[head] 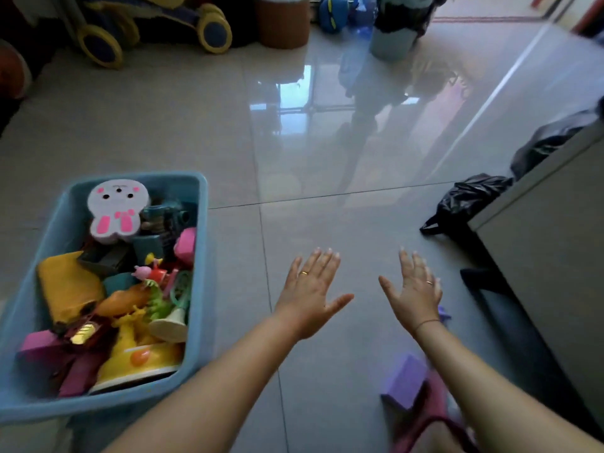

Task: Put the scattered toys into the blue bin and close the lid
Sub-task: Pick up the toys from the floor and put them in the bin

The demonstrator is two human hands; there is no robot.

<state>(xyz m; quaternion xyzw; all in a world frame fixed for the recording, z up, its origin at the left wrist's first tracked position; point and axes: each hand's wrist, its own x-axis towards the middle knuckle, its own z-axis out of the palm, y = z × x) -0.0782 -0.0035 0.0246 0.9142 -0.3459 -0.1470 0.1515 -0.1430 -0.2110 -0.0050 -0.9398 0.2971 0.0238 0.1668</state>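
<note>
The blue bin stands open on the floor at the lower left, filled with several toys: a white and pink bunny case, a yellow box, a yellow duck-like toy. No lid is in view. My left hand and my right hand are both stretched out flat over the bare tiles to the right of the bin, fingers spread, holding nothing. A purple block lies on the floor under my right forearm. A small purple piece peeks out beside my right wrist.
A black plastic bag lies at the right against a grey cabinet. A stroller with yellow wheels, a brown bin and a pale bucket stand along the far wall. Glossy tiles fill the middle.
</note>
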